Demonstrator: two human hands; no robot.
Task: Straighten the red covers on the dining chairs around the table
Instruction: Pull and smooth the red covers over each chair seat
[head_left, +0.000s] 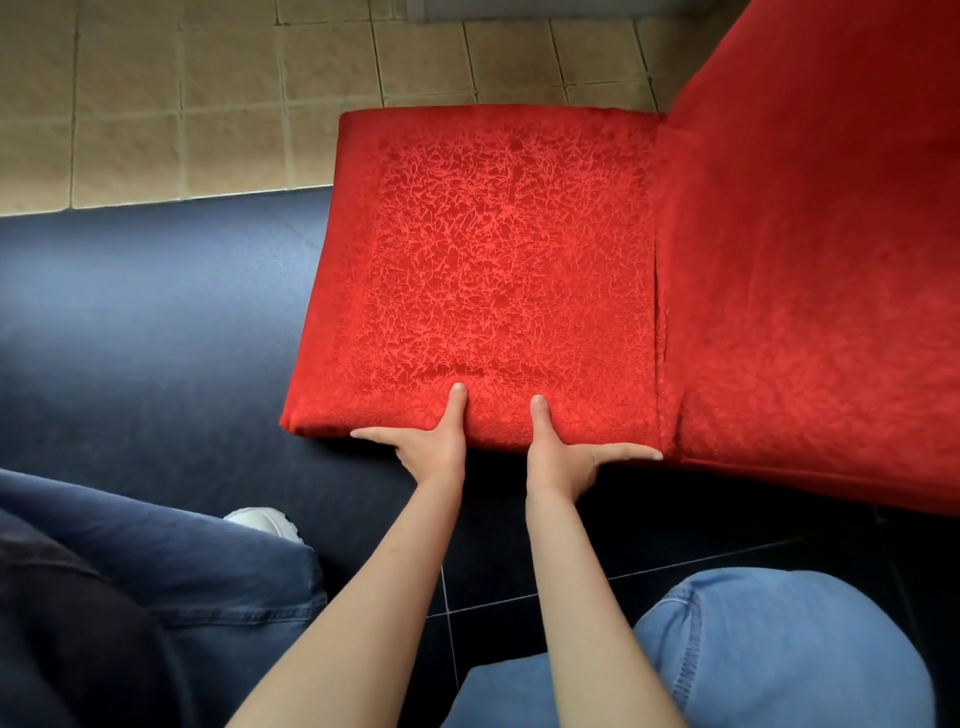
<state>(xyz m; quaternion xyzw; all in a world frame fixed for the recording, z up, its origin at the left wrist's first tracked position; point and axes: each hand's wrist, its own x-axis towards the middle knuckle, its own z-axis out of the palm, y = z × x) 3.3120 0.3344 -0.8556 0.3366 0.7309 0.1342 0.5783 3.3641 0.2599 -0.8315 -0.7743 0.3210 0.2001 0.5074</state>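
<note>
We hold the near edge of the red cover (498, 270) with both hands, side by side and a little apart. Our left hand (431, 447) has its thumb (456, 402) pressed flat on top of the seat fabric, while its fingers run out to the left along the underside of the edge, so the hand clamps the cover's rim between thumb and fingers. Our right hand (563, 460) mirrors it: thumb up on the fabric, fingers stretched out to the right along the lower edge, pinching the same rim.

Beyond our thumbs the cover lies spread over the whole seat of the dining chair (810, 249), its crinkled pattern mostly flat, with a slight dip in the cloth just ahead of the two thumbs. To the right of our right hand the seat meets the chair's back, also in red, and a narrow dark slit shows along that seam.

Left of our left hand lies a dark blue surface (156, 322), and past it the beige tiled floor (208, 93). Below our wrists are dark floor tiles, our own knee in light blue denim (779, 649) under the right forearm, and a leg in darker jeans (171, 561) with a white shoe (265, 519) to the left
</note>
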